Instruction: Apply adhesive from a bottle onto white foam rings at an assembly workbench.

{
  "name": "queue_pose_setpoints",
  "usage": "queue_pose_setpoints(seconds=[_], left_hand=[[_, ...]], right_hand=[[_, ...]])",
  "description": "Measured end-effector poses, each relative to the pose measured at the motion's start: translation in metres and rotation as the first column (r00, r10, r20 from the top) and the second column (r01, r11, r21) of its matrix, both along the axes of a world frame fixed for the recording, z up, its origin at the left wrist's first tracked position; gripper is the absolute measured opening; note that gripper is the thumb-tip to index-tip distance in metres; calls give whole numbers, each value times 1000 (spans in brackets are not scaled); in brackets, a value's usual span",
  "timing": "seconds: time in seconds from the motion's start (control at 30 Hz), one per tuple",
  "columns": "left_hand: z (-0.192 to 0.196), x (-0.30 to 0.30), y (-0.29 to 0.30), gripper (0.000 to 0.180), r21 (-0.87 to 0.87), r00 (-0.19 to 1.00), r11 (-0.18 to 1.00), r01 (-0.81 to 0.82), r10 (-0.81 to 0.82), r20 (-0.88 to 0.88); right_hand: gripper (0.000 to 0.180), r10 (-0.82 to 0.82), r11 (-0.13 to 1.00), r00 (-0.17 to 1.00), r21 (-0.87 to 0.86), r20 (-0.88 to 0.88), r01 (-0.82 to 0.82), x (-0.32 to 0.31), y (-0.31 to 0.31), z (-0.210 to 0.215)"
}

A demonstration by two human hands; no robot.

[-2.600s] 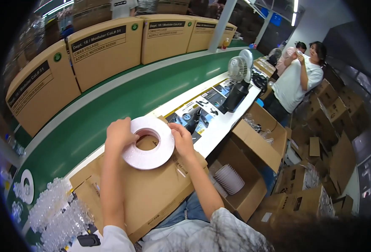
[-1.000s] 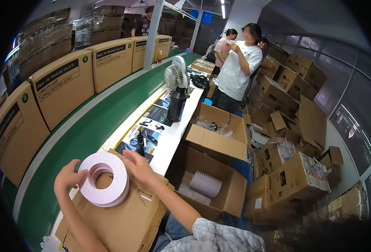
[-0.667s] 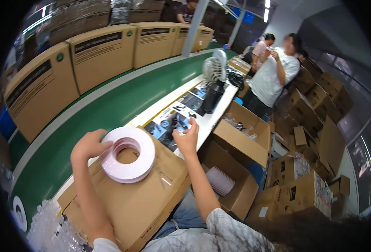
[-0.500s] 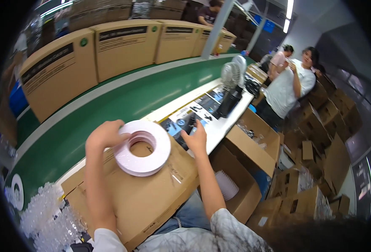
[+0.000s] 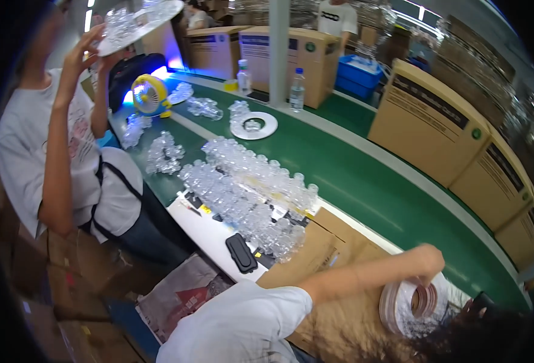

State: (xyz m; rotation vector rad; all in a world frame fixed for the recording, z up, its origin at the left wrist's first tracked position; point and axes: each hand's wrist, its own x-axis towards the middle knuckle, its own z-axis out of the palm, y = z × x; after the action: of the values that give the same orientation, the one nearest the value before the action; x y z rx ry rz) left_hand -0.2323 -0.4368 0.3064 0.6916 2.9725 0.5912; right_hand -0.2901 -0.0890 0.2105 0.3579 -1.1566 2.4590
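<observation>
My left hand reaches across a flat brown cardboard box, fingers curled down over the rim of a thick white ring-shaped roll. The roll lies on the box, its round hole showing pinkish inner layers. Dark hair covers part of the lower right. Beyond the roll, at the far right, a small patch of skin shows beside a dark object; my right hand seems to be there, but its fingers cannot be made out. Left of the box lie many clear plastic cup-shaped pieces in rows.
A black case rests on the white table edge. Along the green conveyor are a white ring, a yellow fan and bottles. Large cartons line its far side. At left, a co-worker lifts a white disc.
The view has swung to the left, bringing the plastic pieces and the co-worker into sight. My left hand stays at the roll. My right hand, clearly seen before, is now mostly hidden.
</observation>
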Motion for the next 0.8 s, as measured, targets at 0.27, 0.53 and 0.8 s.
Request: queue_pose_setpoints(seconds=[0.27, 0.53, 0.8], left_hand=[[4, -4, -1, 32, 1, 1000, 1000, 18, -18, 3], [0, -14, 1, 39, -45, 997, 998, 43, -40, 71], [0, -13, 4, 43, -84, 993, 995, 48, -39, 108]], right_hand=[[47, -39, 999, 974, 4, 222, 39, 0, -36, -30], [42, -197, 934, 972, 325, 126, 148, 6, -50, -37], [41, -204, 952, 972, 255, 118, 168, 25, -78, -9]])
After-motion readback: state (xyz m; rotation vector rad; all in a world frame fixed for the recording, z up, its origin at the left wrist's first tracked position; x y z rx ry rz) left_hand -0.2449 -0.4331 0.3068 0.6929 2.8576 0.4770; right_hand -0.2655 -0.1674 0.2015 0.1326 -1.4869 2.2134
